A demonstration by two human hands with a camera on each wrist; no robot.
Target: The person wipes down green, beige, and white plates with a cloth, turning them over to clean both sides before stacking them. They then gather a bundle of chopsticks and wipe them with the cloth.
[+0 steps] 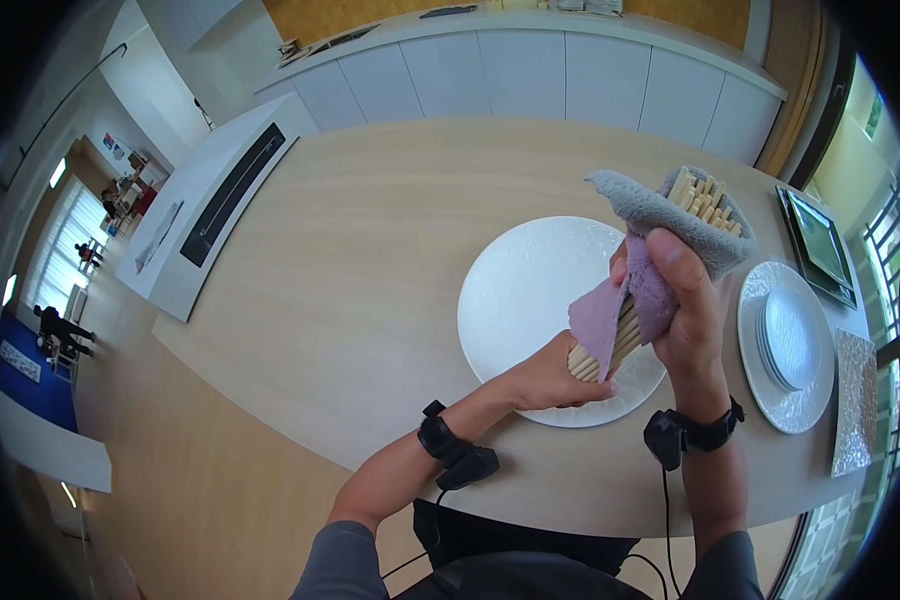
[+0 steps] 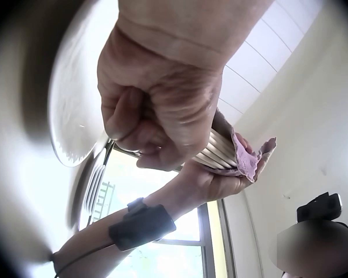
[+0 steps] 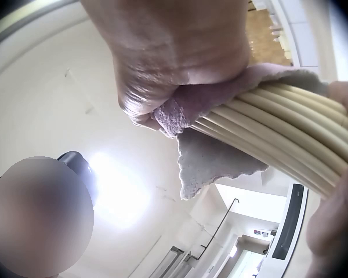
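Both hands hold a bundle of pale wooden chopsticks (image 1: pixel 627 338) above a large white plate (image 1: pixel 510 300). My left hand (image 1: pixel 545 375) grips the bundle's lower end, its fingers curled round the sticks in the left wrist view. Higher up, my right hand (image 1: pixel 695 325) grips the bundle through purple cloth (image 1: pixel 594 318). Grey cloth (image 1: pixel 638 205) wraps the far end, where several stick tips poke out. In the right wrist view the bare chopsticks (image 3: pixel 284 124) span from the purple cloth (image 3: pixel 220 95) to the left hand (image 3: pixel 336 226). A loose grey cloth corner (image 3: pixel 214 165) hangs below.
To the right stands a round white plate (image 1: pixel 755 385) with a stack of smaller plates (image 1: pixel 795 340) on it. Dark rectangular trays (image 1: pixel 820 250) lie behind them, and a clear textured tray (image 1: pixel 854 405) sits at the table's right edge. A white unit (image 1: pixel 160 285) adjoins the table (image 1: pixel 370 250) on the left.
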